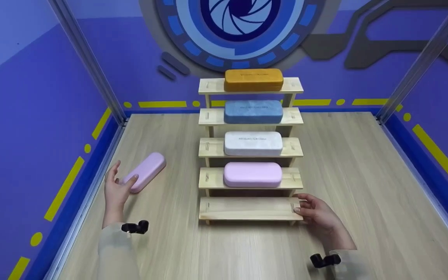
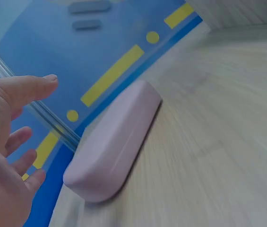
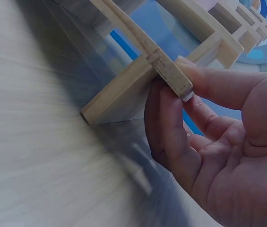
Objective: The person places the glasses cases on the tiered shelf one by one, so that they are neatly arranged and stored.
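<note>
On the table at the left lies a pink glasses case (image 1: 148,171), set at a slant. My left hand (image 1: 117,191) is at its near end, thumb and fingers spread apart; in the left wrist view the hand (image 2: 5,142) stands beside the case (image 2: 114,142) without gripping it. A stepped wooden rack (image 1: 247,210) stands in the middle. With thumb and fingers, my right hand (image 1: 319,212) pinches the right end of its lowest shelf. The right wrist view shows the thumb above and fingers below that shelf end (image 3: 171,73).
Higher shelves of the rack carry another pink case (image 1: 252,174), a white case (image 1: 253,143), a blue case (image 1: 253,111) and, on top, an orange case (image 1: 253,80). Blue-purple walls (image 1: 33,128) with metal corner posts (image 1: 88,58) enclose the wood-grain table (image 1: 348,155).
</note>
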Tool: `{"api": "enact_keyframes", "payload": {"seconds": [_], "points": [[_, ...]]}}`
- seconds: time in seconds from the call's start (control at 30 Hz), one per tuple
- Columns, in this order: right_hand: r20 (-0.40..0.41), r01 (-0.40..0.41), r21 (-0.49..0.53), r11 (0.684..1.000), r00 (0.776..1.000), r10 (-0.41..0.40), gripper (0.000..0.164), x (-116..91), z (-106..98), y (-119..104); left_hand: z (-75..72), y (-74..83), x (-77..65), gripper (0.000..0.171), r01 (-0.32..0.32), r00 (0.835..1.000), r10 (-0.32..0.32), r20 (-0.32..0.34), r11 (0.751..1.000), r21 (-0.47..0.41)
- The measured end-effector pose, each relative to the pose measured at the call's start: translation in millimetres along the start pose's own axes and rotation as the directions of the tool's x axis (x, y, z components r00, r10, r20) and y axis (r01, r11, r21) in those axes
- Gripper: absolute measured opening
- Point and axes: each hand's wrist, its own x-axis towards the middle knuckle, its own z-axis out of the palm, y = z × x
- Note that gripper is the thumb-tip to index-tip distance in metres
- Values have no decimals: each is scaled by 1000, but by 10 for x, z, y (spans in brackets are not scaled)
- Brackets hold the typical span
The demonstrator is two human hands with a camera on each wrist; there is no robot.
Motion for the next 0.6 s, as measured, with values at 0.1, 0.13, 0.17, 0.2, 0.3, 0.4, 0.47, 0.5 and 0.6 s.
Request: {"api": "enact_keyframes", "payload": {"seconds": [0.1, 0.13, 0.17, 0.2, 0.3, 0.4, 0.47, 0.5, 0.6], "points": [[-4, 2, -7, 1000, 1000, -2, 55, -2, -2, -12, -11, -55, 44, 88, 44, 999, -44, 10, 999, 21], [-5, 4, -8, 1000, 1000, -4, 55, -2, -5, -13, -9, -73, 59, 90, 57, 998, -58, 17, 998, 27], [-4, 6, -10, 1000, 1000, -6, 54, 0, -9, -14, -5, -90, 73, 93, 68, 997, -69, 26, 997, 32], [-6, 6, -8, 1000, 1000, -6, 54, -1, -9, -15, 1, -107, 85, 95, 78, 996, -79, 36, 996, 37], [-14, 7, 0, 1000, 1000, -7, 51, 1, -9, -12, 25, -154, 117, 99, 110, 991, -113, 72, 993, 46], [-14, 8, 8, 1000, 1000, -8, 48, 1, -7, -2, 49, -196, 125, 101, 129, 986, -134, 100, 990, 56], [-10, 8, 15, 1000, 1000, -7, 47, 2, -6, 5, 67, -224, 125, 101, 136, 983, -143, 115, 988, 68], [-4, 8, 12, 1000, 1000, -8, 48, 1, -5, 6, 75, -235, 122, 102, 140, 982, -148, 121, 988, 72], [12, 12, 22, 1000, 1000, -13, 51, -3, -5, 7, 102, -263, 113, 103, 156, 977, -163, 138, 986, 59]]}}
